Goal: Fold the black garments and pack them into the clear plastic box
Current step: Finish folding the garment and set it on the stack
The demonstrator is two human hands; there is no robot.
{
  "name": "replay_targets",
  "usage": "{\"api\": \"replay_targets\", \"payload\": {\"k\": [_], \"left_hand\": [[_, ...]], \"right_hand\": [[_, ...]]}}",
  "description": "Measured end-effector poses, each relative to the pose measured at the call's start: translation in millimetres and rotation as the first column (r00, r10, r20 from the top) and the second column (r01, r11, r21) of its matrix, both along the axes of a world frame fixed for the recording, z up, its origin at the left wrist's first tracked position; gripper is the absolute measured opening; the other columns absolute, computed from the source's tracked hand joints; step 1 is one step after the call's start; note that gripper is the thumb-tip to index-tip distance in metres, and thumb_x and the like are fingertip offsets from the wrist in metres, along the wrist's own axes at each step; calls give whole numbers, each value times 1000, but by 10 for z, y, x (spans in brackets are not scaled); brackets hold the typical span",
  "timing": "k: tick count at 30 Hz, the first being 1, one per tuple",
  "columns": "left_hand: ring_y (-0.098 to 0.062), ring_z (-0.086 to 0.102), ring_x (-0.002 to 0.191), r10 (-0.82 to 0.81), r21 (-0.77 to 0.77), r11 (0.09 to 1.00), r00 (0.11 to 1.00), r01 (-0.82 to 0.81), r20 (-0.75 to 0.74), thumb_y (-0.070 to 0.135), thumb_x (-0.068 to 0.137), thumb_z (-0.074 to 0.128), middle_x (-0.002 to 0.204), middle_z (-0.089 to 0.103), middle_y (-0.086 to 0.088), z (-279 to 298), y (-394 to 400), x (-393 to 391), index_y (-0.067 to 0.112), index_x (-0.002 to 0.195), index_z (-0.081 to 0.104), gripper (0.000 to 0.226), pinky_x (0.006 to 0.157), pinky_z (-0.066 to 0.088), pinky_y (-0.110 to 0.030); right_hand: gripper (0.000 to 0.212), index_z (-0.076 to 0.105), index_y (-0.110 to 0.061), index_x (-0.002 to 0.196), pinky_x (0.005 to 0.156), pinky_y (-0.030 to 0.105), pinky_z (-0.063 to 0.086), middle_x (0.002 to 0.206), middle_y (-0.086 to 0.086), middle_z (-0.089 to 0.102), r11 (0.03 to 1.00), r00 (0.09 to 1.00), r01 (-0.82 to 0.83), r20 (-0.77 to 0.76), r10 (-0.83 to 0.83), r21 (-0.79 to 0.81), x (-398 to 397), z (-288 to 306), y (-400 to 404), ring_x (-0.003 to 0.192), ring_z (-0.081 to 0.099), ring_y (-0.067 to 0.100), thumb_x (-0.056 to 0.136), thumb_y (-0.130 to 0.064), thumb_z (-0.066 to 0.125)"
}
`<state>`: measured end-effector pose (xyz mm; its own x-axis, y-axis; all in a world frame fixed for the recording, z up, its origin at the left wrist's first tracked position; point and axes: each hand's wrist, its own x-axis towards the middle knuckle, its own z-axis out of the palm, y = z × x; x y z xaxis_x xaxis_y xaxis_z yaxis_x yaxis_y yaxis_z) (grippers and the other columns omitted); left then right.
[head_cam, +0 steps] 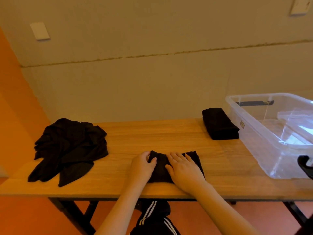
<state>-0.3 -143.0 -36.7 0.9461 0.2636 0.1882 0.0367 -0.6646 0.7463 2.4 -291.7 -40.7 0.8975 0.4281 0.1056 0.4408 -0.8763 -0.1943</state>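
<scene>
A black garment (176, 165) lies at the near edge of the wooden bench (152, 133), partly folded into a narrow block, and both hands are on it. The left hand (142, 167) sits at the garment's left end with its fingers curled over the cloth and the thumb tucked against a bunched fold, so its grip is closed on the fabric. The right hand (183, 170) lies across the middle and right part of the garment, fingers straight and spread, pressing flat; its grip is open. The far right corner of the garment shows past the right hand's fingers.

To the left, well apart from the hands, a loose pile (71, 146) of black garments is heaped on the bench, with two dark ends trailing toward the near edge. At the far right of the bench a folded stack (219, 123) of black cloth rests just beside the clear box (254, 133), at its left wall. The box stands at the right end of the bench, open at the top, with a black handle (255, 103) on its far end and another (304, 164) at its near end. No black cloth shows inside it; something clear lies within, but I cannot tell what.
</scene>
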Motion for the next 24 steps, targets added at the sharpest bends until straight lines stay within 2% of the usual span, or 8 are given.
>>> {"api": "replay_targets", "payload": {"k": [3,5,11,14,17,19,21,24], "left_hand": [[-12,51,112,66,377,922,996,-84,61,28,93,53,129,49,2,122,-9,-46,18,136,43,45,85,42,-20],[-10,40,125,-79,495,869,987,0,140,29,96,46,137,43,6,191,-114,-62,22,138,39,43,101,35,-23],[-9,9,144,-280,439,810,915,388,-292,42,101,23,156,18,8,-20,-207,-4,25,148,22,51,118,10,-34],[-10,4,145,-243,391,842,909,371,-339,42,101,22,157,12,8,-21,-93,3,27,149,17,51,119,5,-37],[-15,12,144,-94,323,922,935,211,-342,49,98,24,156,18,3,-19,-56,-44,22,149,21,57,118,7,-43],[-19,35,133,49,377,924,959,62,-278,55,95,29,141,42,2,-4,-60,-121,16,136,44,59,113,26,-42],[-16,55,98,129,422,906,961,-13,-247,57,93,33,102,58,0,85,-90,-197,13,97,62,53,87,47,-32],[-12,49,58,93,324,946,932,27,-350,51,95,41,68,57,-4,246,-154,-251,12,77,60,47,49,35,-23]], "right_hand": [[115,6,-16,149,116,34,2,157,0,8,998,1000,-7,17,8,-57,28,-53,-11,144,5,15,50,-58,-34],[110,6,-16,149,116,35,1,157,0,6,998,1000,-14,-4,14,-59,39,-47,0,145,3,15,54,-57,-32],[85,3,-19,149,116,35,0,157,-3,2,997,995,36,-91,-42,-66,41,2,-195,144,-1,12,79,-64,-14],[58,-1,-22,149,116,37,1,157,-4,-2,990,970,139,-197,-142,-27,40,12,-507,144,-3,11,99,-45,16],[55,-6,-22,148,116,39,-1,157,-5,-2,980,953,199,-232,-196,-13,-2,-49,-729,144,-5,11,100,-41,13],[58,-5,-21,148,116,38,-2,157,-7,-2,971,951,237,-199,-237,-29,-28,-99,-768,143,-7,10,97,-46,7],[64,-6,-21,148,116,37,-1,157,-7,-1,968,953,252,-171,-250,-13,-44,-122,-763,143,-6,10,92,-52,1],[59,-11,-20,147,116,38,0,157,-4,2,964,954,263,-160,-253,46,-54,-117,-757,144,-3,11,99,-44,13]]}}
